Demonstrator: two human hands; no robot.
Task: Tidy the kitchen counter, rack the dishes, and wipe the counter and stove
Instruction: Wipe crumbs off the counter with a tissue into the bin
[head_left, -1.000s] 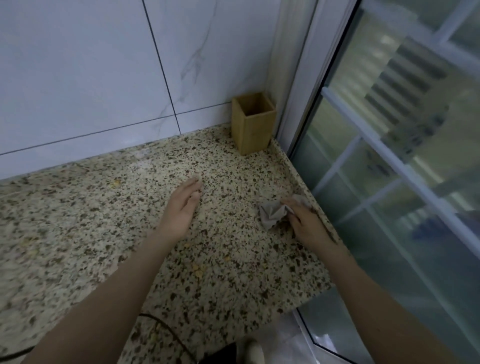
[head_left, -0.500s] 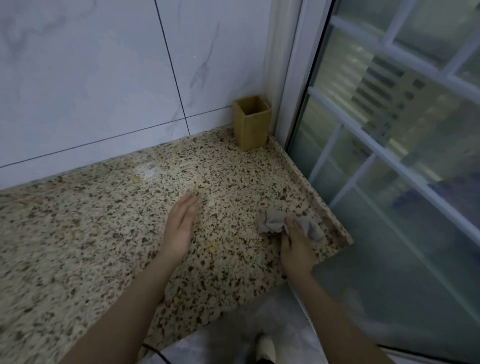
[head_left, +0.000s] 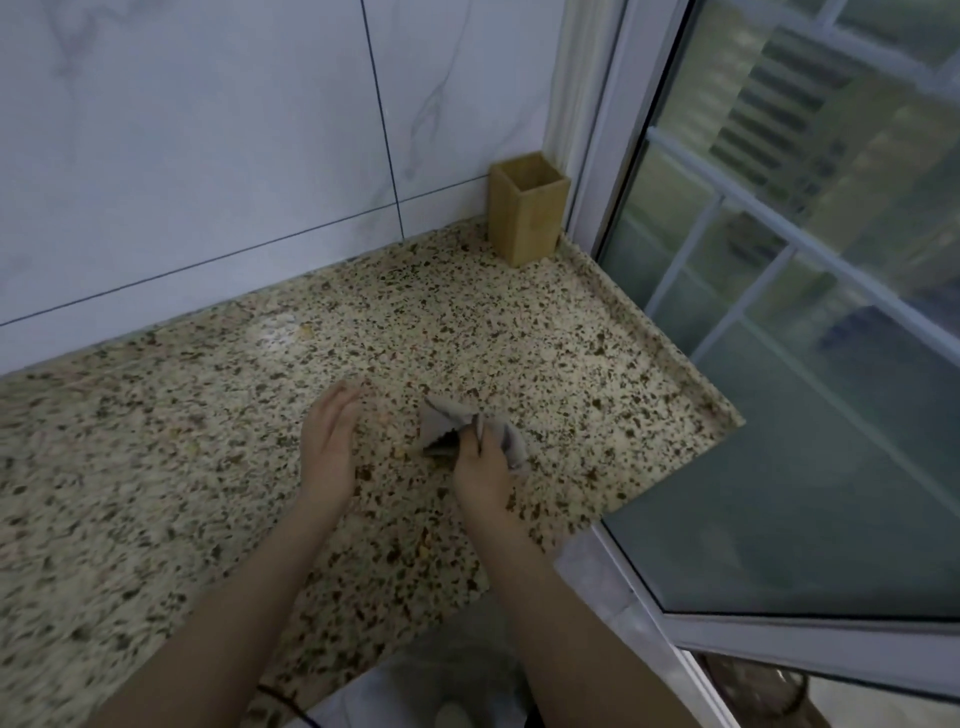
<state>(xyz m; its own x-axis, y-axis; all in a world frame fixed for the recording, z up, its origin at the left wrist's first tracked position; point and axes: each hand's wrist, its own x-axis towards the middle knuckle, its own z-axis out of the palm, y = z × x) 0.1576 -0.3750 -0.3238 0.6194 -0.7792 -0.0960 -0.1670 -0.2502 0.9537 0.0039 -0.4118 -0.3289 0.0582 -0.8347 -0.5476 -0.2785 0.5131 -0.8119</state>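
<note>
My right hand (head_left: 483, 462) has its fingers bunched on the gray rag (head_left: 457, 426), mostly hiding it; left hand (head_left: 330, 441) lies flat on the counter (head_left: 545, 338), fingers straight and together.

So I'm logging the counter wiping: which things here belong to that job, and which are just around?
In the job:
grey cloth, bunched in the right hand
speckled counter
left hand, flat on the counter

Just around:
wooden holder in the corner
glass door
tiled wall

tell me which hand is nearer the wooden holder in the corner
The right hand, gripping the grey cloth, sits below and slightly left of the wooden holder; the left hand lies further left on the counter.
</note>
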